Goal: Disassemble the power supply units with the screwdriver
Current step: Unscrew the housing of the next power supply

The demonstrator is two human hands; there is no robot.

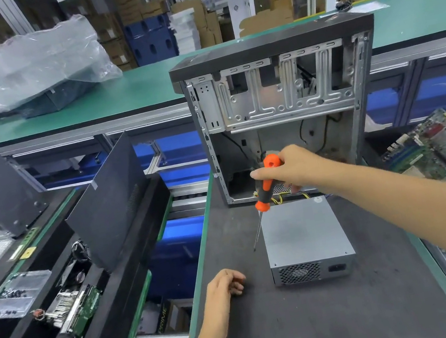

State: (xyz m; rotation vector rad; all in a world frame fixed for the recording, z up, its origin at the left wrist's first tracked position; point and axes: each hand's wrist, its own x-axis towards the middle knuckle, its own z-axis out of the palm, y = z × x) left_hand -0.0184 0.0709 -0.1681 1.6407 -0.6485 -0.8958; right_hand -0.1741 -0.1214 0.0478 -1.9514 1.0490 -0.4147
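Note:
A grey metal power supply unit (305, 239) lies flat on the dark mat (317, 322), its fan grille and socket facing me. Yellow and black cables run from its far end toward the open computer case (280, 111) standing behind it. My right hand (295, 169) grips an orange-and-black screwdriver (264, 188) by the handle, above the unit's far left corner, with the shaft slanting down and the tip near the mat left of the unit. My left hand (225, 287) rests on the mat to the left of the unit, fingers loosely curled and holding nothing.
A green motherboard (444, 147) lies at the right. On the left a black foam tray (62, 310) holds a heatsink, a card and bagged parts, with dark side panels (112, 206) leaning in it. A plastic-wrapped box (40, 67) sits on the far green bench.

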